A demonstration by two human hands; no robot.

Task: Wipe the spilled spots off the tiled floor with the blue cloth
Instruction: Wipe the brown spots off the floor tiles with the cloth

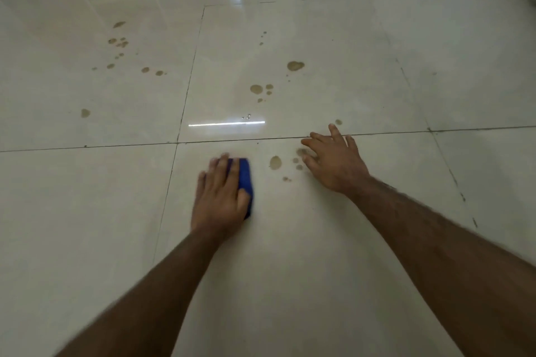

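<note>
Left hand (222, 197) flat, pressing cloth (245, 180) on floor (319, 255); right hand (330, 162) splayed beside brown spots (275, 162).

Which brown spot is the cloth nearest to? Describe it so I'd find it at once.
Start at the dark grout line crossing the tiled floor. Just below it, between the left hand pressing the blue cloth and the right hand, lies an oval spot, the largest of that small cluster.
</note>
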